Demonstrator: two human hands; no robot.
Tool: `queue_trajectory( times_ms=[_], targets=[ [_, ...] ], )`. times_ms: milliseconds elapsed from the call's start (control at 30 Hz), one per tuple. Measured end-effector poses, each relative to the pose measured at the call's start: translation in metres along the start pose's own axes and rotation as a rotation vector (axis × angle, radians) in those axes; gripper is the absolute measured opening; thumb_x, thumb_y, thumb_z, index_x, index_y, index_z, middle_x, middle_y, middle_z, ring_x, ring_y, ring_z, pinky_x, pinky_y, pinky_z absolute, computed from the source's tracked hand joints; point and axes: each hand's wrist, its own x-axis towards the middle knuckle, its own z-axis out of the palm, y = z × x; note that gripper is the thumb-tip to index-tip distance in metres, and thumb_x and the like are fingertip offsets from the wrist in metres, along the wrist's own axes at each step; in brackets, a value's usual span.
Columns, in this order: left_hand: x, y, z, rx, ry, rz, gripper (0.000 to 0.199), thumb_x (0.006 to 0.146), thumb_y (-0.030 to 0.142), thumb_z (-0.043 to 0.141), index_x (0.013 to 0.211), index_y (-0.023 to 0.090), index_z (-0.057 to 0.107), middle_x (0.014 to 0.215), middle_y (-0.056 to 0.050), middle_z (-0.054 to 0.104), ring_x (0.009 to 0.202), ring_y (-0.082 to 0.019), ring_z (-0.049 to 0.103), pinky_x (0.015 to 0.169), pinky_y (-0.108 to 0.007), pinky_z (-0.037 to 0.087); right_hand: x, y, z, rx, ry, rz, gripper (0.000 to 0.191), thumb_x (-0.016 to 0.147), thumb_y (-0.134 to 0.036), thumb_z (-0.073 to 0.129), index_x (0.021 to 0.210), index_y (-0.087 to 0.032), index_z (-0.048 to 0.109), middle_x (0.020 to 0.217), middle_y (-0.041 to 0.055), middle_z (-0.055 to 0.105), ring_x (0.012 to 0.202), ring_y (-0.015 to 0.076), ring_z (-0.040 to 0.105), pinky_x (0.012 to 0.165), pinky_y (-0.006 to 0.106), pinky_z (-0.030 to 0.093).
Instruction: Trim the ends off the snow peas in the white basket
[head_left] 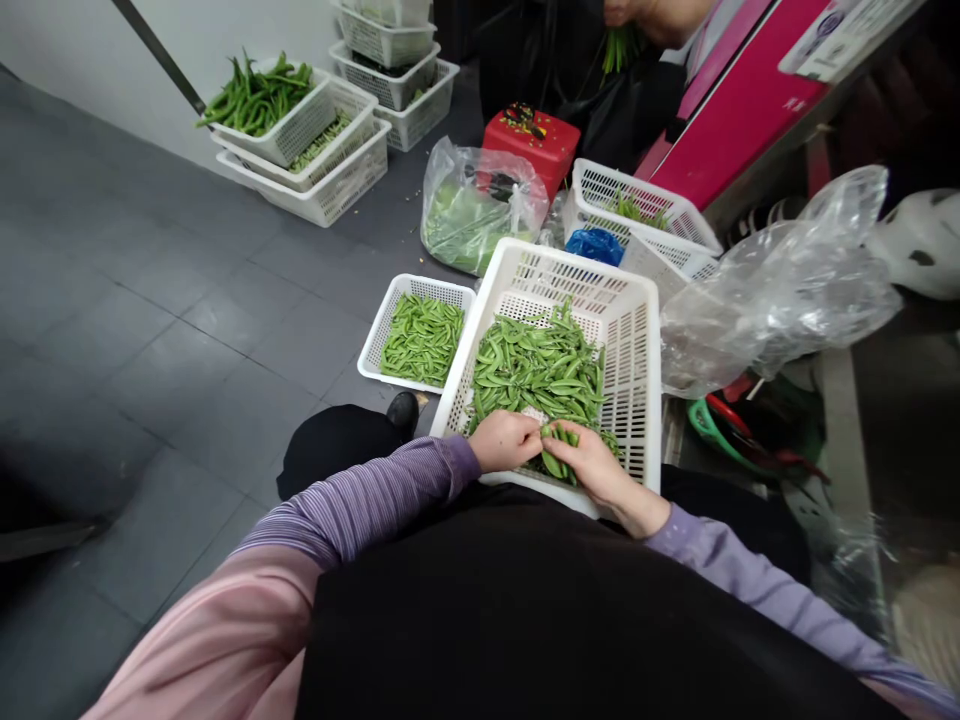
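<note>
Over the near end of a large white plastic basket (651, 400), my two hands meet. My right hand (596, 468) is closed around several green snow pea pods (556, 464). Fingertips pinched together, my left hand (507, 440) touches the right fingers at the end of these pods; what it grips is hidden. Beyond the hands, a heap of snow peas (532, 365) covers much of the basket's floor. To the left, a smaller white basket (366, 360) on the floor holds more green pods (424, 340).
A clear bag of green vegetables (469, 220) and a red stool (536, 150) stand ahead. Stacked baskets (330, 195) line the wall. At right lie crumpled clear plastic (780, 290) and a green-rimmed basin (705, 430). Another person's hand (660, 15) holds green stalks at the top.
</note>
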Motion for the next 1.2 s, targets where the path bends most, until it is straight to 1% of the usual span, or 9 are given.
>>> queue_trajectory(
  times_ms=[133, 200, 333, 500, 633, 733, 833, 1000, 1200],
  targets=[
    [-0.001, -0.005, 0.011, 0.085, -0.292, -0.127, 0.026, 0.073, 0.027, 0.043, 0.072, 0.013, 0.064, 0.069, -0.011, 0.063, 0.066, -0.020, 0.059, 0.059, -0.028, 0.044, 0.032, 0.015, -0.011, 0.719, 0.406, 0.202, 0.013, 0.065, -0.028, 0.057, 0.063, -0.021, 0.047, 0.052, -0.0061, 0.053, 0.050, 0.0100, 0.052, 0.057, 0.027, 0.048],
    [0.000, -0.010, 0.014, 0.094, -0.386, -0.155, 0.025, 0.073, 0.024, 0.044, 0.078, 0.012, 0.065, 0.076, -0.014, 0.064, 0.072, -0.023, 0.060, 0.061, -0.030, 0.045, 0.050, 0.023, -0.023, 0.768, 0.401, 0.236, 0.009, 0.063, -0.024, 0.057, 0.066, -0.020, 0.048, 0.058, -0.0045, 0.058, 0.054, 0.0108, 0.055, 0.058, 0.028, 0.049],
    [0.003, -0.019, 0.013, 0.073, -0.477, -0.102, 0.028, 0.068, 0.014, 0.047, 0.091, 0.014, 0.064, 0.092, -0.014, 0.062, 0.082, -0.023, 0.059, 0.066, -0.029, 0.045, 0.074, 0.044, -0.023, 0.341, 0.161, 0.216, 0.017, 0.057, -0.023, 0.062, 0.072, -0.017, 0.054, 0.057, -0.0025, 0.058, 0.046, 0.0104, 0.050, 0.046, 0.026, 0.045],
    [0.003, -0.020, 0.009, 0.085, -0.500, -0.102, 0.024, 0.074, 0.019, 0.044, 0.081, 0.012, 0.066, 0.085, -0.014, 0.063, 0.078, -0.021, 0.060, 0.066, -0.028, 0.044, 0.088, 0.072, 0.014, -0.412, 0.154, -0.033, 0.024, 0.058, -0.031, 0.062, 0.077, -0.016, 0.062, 0.050, -0.0046, 0.051, 0.046, 0.0112, 0.046, 0.050, 0.025, 0.039],
    [0.001, -0.023, 0.007, 0.035, -0.390, -0.142, 0.025, 0.076, 0.024, 0.043, 0.087, 0.017, 0.065, 0.089, -0.011, 0.063, 0.077, -0.021, 0.059, 0.066, -0.029, 0.044, 0.089, 0.072, 0.020, -0.504, 0.203, -0.149, 0.019, 0.059, -0.029, 0.063, 0.073, -0.017, 0.062, 0.076, 0.0033, 0.060, 0.073, 0.0168, 0.053, 0.071, 0.030, 0.040],
    [0.006, -0.026, 0.003, -0.032, -0.233, -0.285, 0.027, 0.079, 0.027, 0.039, 0.082, 0.014, 0.063, 0.081, -0.011, 0.063, 0.075, -0.019, 0.059, 0.067, -0.027, 0.043, 0.078, 0.056, 0.007, -0.584, 0.208, -0.226, 0.020, 0.065, -0.033, 0.060, 0.076, -0.017, 0.061, 0.077, 0.0033, 0.061, 0.073, 0.0174, 0.054, 0.071, 0.030, 0.040],
    [0.012, -0.027, -0.003, -0.251, -0.123, -0.351, 0.031, 0.082, 0.030, 0.034, 0.078, 0.013, 0.060, 0.071, -0.007, 0.062, 0.065, -0.014, 0.057, 0.062, -0.024, 0.044, 0.059, 0.036, -0.005, -0.668, 0.103, -0.383, 0.014, 0.069, -0.030, 0.057, 0.078, -0.019, 0.060, 0.077, 0.0024, 0.061, 0.074, 0.0172, 0.054, 0.070, 0.030, 0.040],
    [0.016, -0.020, -0.009, -0.736, -0.229, -0.341, 0.022, 0.078, 0.024, 0.034, 0.076, 0.014, 0.053, 0.057, 0.002, 0.052, 0.038, -0.006, 0.043, 0.038, -0.018, 0.036, 0.035, 0.013, -0.010, -0.774, 0.061, -0.561, 0.008, 0.070, -0.020, 0.056, 0.077, -0.019, 0.061, 0.076, 0.0038, 0.060, 0.076, 0.0181, 0.053, 0.070, 0.030, 0.040],
    [0.011, -0.015, -0.015, -0.951, -0.252, -0.301, 0.018, 0.076, 0.024, 0.037, 0.073, 0.013, 0.052, 0.051, 0.005, 0.044, 0.036, -0.003, 0.037, 0.035, -0.014, 0.030, 0.020, 0.002, -0.009, -0.515, 0.086, -0.427, 0.009, 0.069, -0.028, 0.060, 0.071, -0.019, 0.060, 0.076, 0.0018, 0.062, 0.076, 0.0175, 0.055, 0.074, 0.032, 0.040]
  ],
)
